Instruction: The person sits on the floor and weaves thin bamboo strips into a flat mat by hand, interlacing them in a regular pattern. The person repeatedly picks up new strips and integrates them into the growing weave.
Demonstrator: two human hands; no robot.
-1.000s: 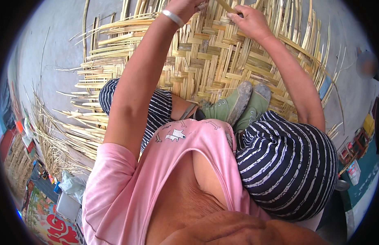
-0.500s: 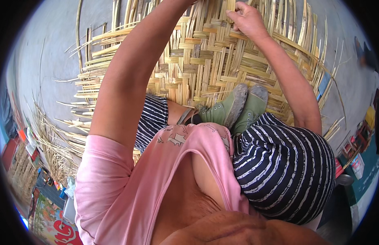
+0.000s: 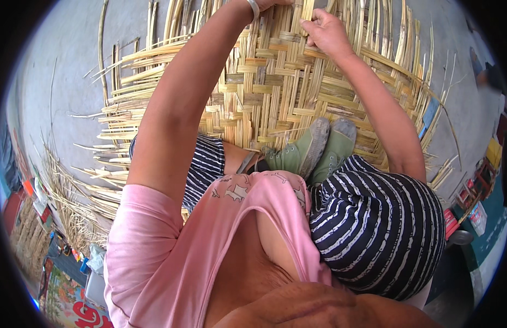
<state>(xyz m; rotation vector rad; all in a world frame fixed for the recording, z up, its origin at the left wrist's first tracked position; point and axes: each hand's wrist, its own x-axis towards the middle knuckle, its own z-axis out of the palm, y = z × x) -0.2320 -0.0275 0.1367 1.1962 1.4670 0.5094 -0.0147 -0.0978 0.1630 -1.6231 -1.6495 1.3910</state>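
Note:
A woven mat [image 3: 267,79] of pale yellow-green split stalks lies on the floor in front of me, with long loose strips sticking out around its edges. My right hand [image 3: 329,37] is at the mat's far part, thumb and fingers closed on an upright flat strip [image 3: 307,12]. Just to the left, my left hand [image 3: 271,3] reaches over the far strips; the top edge of the picture cuts off its fingers. A pale bracelet [image 3: 253,9] circles that wrist. My feet in green canvas shoes [image 3: 297,148] rest on the mat's near part.
Loose thin stalks [image 3: 65,188] lie in a heap at the left. A blue flat piece [image 3: 430,113] sits by the mat's right edge. At the far right stand a small reddish wooden rack [image 3: 475,188] and a round metal vessel [image 3: 460,237]. Grey floor [image 3: 73,71] surrounds the mat.
My left hand has come nearer and to the right, so its wrist and bracelet now show. The right hand stays at the same strip. The whole view has shifted slightly.

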